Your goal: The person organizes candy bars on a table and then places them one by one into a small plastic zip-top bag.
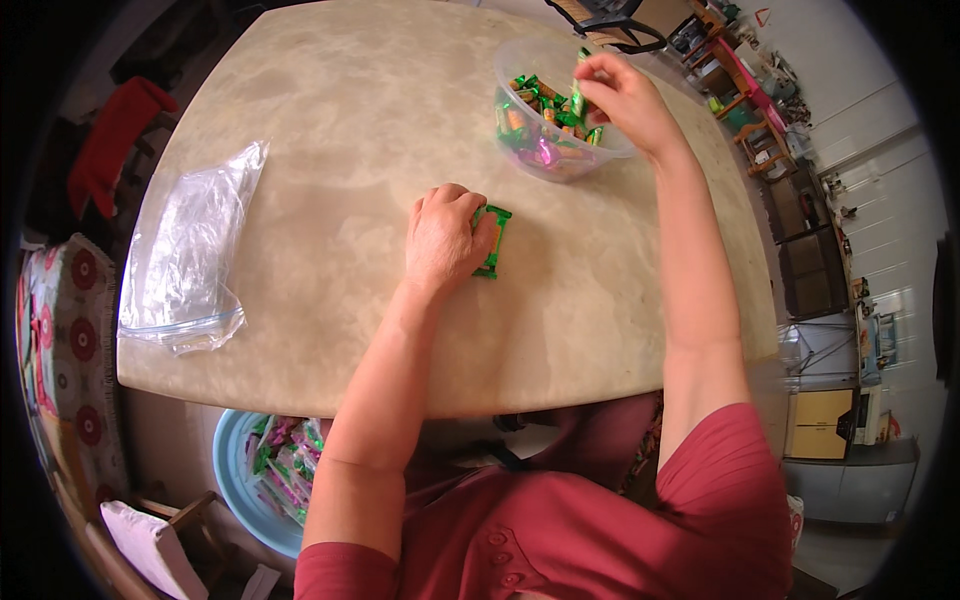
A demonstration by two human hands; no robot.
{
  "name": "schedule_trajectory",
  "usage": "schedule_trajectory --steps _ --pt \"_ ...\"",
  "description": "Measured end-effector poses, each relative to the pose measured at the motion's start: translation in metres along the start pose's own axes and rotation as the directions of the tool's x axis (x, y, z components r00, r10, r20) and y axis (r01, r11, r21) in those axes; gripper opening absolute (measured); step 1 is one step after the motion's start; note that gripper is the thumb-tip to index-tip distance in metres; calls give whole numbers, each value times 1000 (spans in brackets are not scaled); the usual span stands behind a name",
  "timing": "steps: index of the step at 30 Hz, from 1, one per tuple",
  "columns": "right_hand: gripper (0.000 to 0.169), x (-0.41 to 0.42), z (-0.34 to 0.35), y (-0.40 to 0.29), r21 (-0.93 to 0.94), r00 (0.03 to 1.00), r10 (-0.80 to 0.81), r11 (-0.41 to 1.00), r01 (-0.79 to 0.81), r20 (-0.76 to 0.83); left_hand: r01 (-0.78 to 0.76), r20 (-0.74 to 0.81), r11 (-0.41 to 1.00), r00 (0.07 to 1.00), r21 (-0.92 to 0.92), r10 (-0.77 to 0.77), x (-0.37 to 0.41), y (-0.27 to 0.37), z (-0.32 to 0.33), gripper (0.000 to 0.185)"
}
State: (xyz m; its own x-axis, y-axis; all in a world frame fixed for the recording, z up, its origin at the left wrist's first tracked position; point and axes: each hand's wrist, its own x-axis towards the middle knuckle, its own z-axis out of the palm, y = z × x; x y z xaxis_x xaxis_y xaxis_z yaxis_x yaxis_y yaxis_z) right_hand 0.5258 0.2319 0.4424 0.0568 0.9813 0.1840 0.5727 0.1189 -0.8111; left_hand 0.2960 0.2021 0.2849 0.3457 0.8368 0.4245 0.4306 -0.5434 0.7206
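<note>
My left hand rests on the marbled table, curled around green-wrapped packets lying side by side; how many is hidden by the fingers. Over the right side of a clear plastic bowl, my right hand pinches one green-wrapped packet held upright. Inside the bowl lie several green and orange wrapped sweets and something in a shiny purple wrapper. To the left on the table is a flat clear zip bag.
The table has a curved near edge. Below it at the left, a light blue basin holds several filled plastic bags. A chair stands beyond the far edge, and a patterned cloth hangs at the far left.
</note>
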Motion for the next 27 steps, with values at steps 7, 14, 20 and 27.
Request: schedule_trajectory --steps 7,14,20,27 --pt "10 -117 44 35 -39 978 85 996 -79 192 4 -19 1000 1000 0 -4 -1 -1 4 24" --pt "12 -131 87 56 -228 980 -78 966 120 183 -12 -2 1000 1000 25 12 2 -1 4 24" --pt "15 -43 17 30 -124 997 34 991 -42 -70 -8 -3 999 1000 48 8 0 -4 0 22" --pt "22 67 -24 102 -438 967 254 870 -226 4 -17 25 999 1000 33 16 1 1 1 21"
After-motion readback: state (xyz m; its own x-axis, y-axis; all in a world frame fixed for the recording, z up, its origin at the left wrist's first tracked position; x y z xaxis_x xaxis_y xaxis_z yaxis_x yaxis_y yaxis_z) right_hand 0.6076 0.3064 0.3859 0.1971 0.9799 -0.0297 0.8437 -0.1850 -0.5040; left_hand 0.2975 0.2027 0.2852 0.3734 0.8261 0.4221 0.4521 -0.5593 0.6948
